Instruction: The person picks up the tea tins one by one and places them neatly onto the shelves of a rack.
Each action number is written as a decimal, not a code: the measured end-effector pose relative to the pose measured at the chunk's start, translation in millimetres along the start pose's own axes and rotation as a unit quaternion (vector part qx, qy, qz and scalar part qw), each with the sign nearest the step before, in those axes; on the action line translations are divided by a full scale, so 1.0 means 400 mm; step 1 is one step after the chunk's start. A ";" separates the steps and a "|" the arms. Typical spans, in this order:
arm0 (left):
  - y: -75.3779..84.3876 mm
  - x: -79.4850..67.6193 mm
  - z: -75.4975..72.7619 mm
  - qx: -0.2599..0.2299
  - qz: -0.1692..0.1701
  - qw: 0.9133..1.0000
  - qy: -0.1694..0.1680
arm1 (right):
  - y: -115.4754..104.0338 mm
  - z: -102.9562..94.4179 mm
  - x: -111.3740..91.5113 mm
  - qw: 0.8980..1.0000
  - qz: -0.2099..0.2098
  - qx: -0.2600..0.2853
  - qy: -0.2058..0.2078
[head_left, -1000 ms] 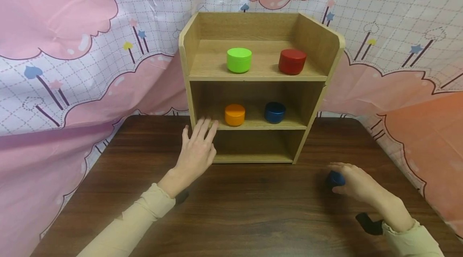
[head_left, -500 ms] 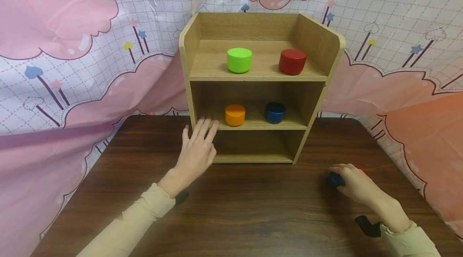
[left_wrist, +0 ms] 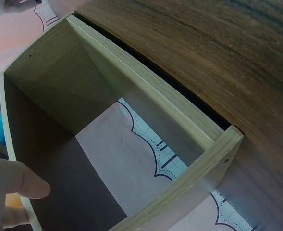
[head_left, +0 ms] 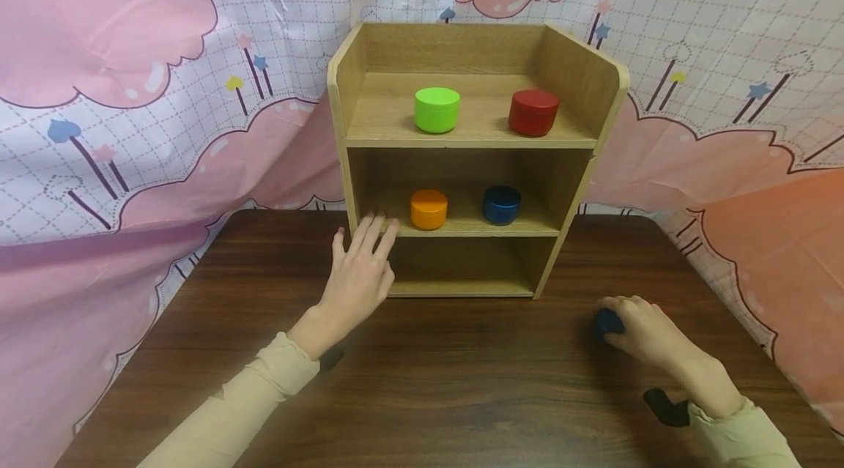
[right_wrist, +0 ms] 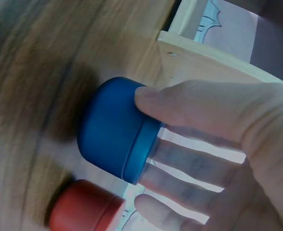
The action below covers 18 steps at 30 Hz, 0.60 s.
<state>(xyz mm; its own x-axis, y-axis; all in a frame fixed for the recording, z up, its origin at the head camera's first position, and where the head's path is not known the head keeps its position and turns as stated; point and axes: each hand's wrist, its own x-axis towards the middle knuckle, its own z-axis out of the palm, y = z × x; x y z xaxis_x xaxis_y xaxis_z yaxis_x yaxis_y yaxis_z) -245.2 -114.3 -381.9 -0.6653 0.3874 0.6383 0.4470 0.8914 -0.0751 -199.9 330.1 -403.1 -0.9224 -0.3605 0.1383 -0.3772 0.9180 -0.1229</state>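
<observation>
In the right wrist view, my right hand (right_wrist: 203, 144) grips a blue round tin (right_wrist: 110, 127), with the thumb on its near side and the fingers behind. In the head view this tin is partly covered by the hand, right of the shelf. A red tin (right_wrist: 83, 207) stands close by on the table, mostly hidden behind the right hand in the head view. My left hand (head_left: 356, 277) rests with spread, straight fingers at the left front edge of the wooden shelf's (head_left: 471, 143) middle board. Just right of its fingertips stands an orange tin (head_left: 428, 210).
Another blue tin (head_left: 501, 206) stands on the middle board. On the top board are a green tin (head_left: 437, 110) and a dark red tin (head_left: 532, 113). A dark wooden table (head_left: 475, 380) carries the shelf, with a patterned cloth (head_left: 264, 58) behind.
My right hand has closed on the blue tin and shifted it slightly left. A bit of the red tin now shows behind that hand. The left hand has stayed put.
</observation>
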 end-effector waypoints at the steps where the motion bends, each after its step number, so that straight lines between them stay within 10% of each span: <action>1: 0.000 0.000 0.000 0.000 0.000 1.000 0.000 | -0.003 -0.003 0.003 1.000 -0.001 0.007 0.002; 18: -0.001 0.000 -0.001 0.001 0.002 1.000 0.002 | -0.085 -0.045 0.065 0.999 -0.022 0.036 0.027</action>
<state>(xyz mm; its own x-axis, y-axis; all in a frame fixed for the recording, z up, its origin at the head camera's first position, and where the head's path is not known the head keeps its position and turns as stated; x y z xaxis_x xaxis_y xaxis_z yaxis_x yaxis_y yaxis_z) -245.0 -114.7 -381.4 -0.6619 0.3897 0.6403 0.4481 0.8905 -0.0787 -209.5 292.3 -377.5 -0.8999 -0.3891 0.1971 -0.4240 0.8865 -0.1856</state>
